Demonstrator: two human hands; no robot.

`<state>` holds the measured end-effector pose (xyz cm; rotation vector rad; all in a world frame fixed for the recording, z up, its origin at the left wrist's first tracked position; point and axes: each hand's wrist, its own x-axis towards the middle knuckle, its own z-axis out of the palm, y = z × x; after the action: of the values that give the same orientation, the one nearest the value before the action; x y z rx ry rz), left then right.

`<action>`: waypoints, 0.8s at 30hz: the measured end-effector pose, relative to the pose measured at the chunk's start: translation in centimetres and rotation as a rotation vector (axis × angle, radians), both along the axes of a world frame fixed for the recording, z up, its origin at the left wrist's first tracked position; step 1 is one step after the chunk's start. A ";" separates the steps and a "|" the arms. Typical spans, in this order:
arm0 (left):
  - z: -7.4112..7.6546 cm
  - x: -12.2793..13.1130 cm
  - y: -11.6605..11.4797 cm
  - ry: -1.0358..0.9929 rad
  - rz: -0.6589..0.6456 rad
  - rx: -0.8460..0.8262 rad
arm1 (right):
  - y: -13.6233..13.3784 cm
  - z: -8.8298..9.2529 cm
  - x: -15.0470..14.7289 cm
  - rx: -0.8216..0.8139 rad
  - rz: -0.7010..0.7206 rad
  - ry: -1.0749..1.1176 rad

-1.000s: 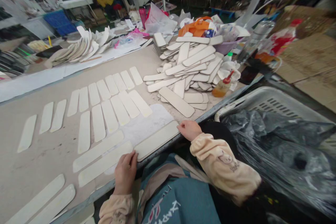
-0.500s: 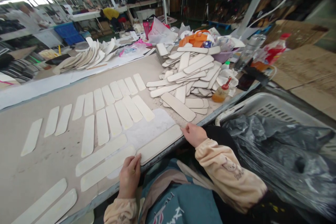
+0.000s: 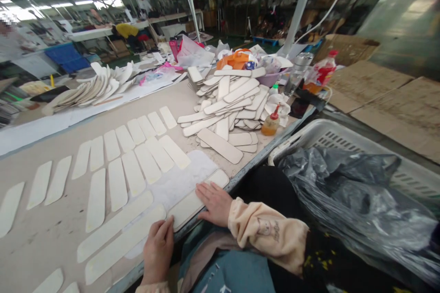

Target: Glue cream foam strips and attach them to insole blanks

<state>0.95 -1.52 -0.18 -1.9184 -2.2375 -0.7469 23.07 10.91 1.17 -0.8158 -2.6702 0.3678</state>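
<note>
The pale strip (image 3: 185, 207) lies along the near edge of the tabletop (image 3: 51, 238), its left end pinched between fingers of the left hand (image 3: 158, 246), and uneven pressure from the right hand (image 3: 216, 203), flat with fingers extended, could make it slide crooked.

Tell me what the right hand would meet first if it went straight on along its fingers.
Past the pale strip beneath it, the right hand would probably meet the white sheet first; whether it would brush or clear that sheet is hard to judge.
</note>
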 end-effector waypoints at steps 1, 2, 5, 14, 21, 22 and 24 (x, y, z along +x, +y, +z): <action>0.1 0.1 0.0 -0.014 0.006 -0.005 | 0.8 -0.2 1.0 0.007 -0.047 -0.014; 0.1 0.2 0.1 -0.029 0.011 -0.010 | 1.5 -0.4 2.0 0.017 -0.089 -0.029; 0.3 0.6 0.1 -0.059 0.013 -0.005 | 2.8 -0.7 4.0 0.055 -0.186 -0.069; 1.3 2.8 -1.8 -0.110 0.028 0.135 | 3.0 -1.7 4.1 0.129 -0.170 -0.106; 2.7 5.8 0.3 0.038 -0.232 -0.238 | 3.1 -2.2 4.3 0.138 -0.169 -0.076; 2.6 5.7 0.2 0.057 -0.217 -0.268 | 3.1 -2.3 4.3 0.139 -0.165 -0.071; 2.4 5.3 -0.5 0.080 -0.172 -0.290 | 3.1 -2.4 4.3 0.140 -0.153 -0.063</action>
<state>6.21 -2.04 2.25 -2.2489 -2.2567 -0.3681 27.34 13.97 -1.22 -0.9941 -2.6335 0.1181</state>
